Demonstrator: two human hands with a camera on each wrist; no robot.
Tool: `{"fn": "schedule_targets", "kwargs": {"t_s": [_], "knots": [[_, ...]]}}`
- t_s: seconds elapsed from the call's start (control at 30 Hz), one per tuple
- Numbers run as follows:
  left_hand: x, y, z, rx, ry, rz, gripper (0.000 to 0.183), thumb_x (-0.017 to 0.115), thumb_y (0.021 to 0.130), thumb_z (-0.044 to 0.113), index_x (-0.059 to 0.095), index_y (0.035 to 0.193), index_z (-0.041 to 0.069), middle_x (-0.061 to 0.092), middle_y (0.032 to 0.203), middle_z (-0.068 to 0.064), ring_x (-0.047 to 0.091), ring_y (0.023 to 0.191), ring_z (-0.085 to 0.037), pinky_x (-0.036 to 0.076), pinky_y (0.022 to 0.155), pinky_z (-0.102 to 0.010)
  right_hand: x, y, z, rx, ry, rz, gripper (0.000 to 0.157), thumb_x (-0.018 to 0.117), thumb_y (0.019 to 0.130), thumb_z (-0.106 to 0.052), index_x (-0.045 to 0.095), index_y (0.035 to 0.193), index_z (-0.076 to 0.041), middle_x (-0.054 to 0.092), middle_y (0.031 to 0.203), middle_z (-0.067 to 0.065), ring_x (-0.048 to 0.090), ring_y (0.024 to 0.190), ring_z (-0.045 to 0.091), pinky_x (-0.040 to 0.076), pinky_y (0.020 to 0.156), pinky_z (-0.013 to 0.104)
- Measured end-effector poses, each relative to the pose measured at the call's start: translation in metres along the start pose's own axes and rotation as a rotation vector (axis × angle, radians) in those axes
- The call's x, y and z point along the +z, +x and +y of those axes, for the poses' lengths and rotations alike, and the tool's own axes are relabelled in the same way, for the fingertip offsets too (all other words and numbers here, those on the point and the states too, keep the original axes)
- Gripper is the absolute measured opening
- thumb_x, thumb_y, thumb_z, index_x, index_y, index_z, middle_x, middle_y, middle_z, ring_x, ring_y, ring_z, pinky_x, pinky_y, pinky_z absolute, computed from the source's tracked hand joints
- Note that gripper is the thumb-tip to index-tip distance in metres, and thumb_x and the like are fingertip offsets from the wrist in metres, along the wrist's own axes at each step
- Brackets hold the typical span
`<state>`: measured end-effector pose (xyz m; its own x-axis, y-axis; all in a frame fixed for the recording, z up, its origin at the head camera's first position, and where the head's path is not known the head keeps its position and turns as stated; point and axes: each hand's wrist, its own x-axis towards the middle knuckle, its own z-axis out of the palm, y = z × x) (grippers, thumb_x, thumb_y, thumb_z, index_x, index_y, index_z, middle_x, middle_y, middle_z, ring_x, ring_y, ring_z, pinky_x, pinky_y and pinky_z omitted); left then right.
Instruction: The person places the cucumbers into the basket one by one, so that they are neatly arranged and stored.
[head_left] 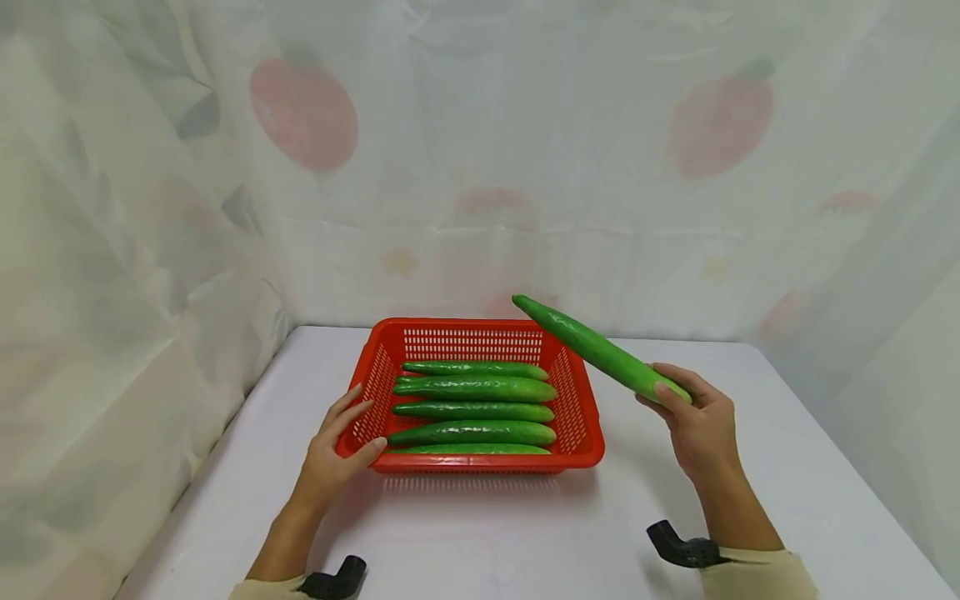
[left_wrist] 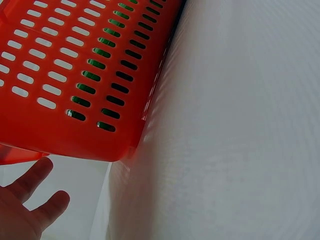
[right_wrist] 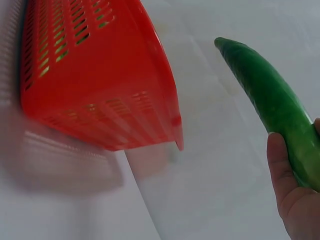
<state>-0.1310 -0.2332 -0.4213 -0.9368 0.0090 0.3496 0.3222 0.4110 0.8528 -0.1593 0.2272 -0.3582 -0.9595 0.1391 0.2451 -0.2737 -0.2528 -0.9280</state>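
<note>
A long green cucumber (head_left: 600, 350) is gripped near its paler end by my right hand (head_left: 697, 417), thumb on one side and fingers on the other. It slants up to the left, its darker tip over the back right corner of the red plastic basket (head_left: 585, 417). In the right wrist view, the raised cucumber (right_wrist: 265, 85) stands apart from the basket. Several more cucumbers (head_left: 474, 388) lie side by side across the basket. My left hand (head_left: 330, 458) rests at its front left corner, thumb and fingers spread along the rim.
The basket stands on a white table (head_left: 480, 533) near its back edge. Behind and beside the table hang pale sheets (head_left: 480, 167) with a faded fruit print. A black strap piece (head_left: 682, 546) sits on the right wrist, a similar one (head_left: 337, 579) on the left.
</note>
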Motion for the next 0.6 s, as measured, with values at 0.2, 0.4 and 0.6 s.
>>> {"fn": "schedule_targets", "kwargs": {"t_s": [0.2,0.4,0.6], "knots": [[0.001,0.0,-0.001,-0.006,0.011,0.0,0.054,0.075,0.084,0.015,0.056,0.133,0.003,0.033,0.152,0.001,0.027,0.138,-0.02,0.032,0.097,-0.015,0.013,0.0,0.003,0.004,-0.028,-0.069,0.035,0.063,0.093,-0.003,0.054,0.122,0.016,0.051,0.121,0.019,0.055,0.104,0.027,0.05,0.085,0.035],[0.001,0.0,-0.001,-0.005,0.004,-0.001,0.054,0.075,0.083,0.014,0.056,0.132,0.002,0.033,0.151,0.0,0.028,0.137,-0.019,0.031,0.098,-0.015,0.026,0.003,0.006,-0.019,-0.04,-0.163,0.035,0.06,0.095,-0.002,0.052,0.122,0.018,0.054,0.118,0.02,0.061,0.098,0.026,0.05,0.086,0.034],[0.001,0.001,-0.001,-0.003,0.007,0.003,0.053,0.075,0.083,0.014,0.057,0.132,0.005,0.033,0.151,0.0,0.028,0.137,-0.02,0.032,0.097,-0.015,0.039,0.007,0.013,0.004,-0.115,-0.219,0.034,0.06,0.096,-0.006,0.055,0.122,0.015,0.054,0.118,0.02,0.06,0.099,0.026,0.05,0.085,0.033]]}}
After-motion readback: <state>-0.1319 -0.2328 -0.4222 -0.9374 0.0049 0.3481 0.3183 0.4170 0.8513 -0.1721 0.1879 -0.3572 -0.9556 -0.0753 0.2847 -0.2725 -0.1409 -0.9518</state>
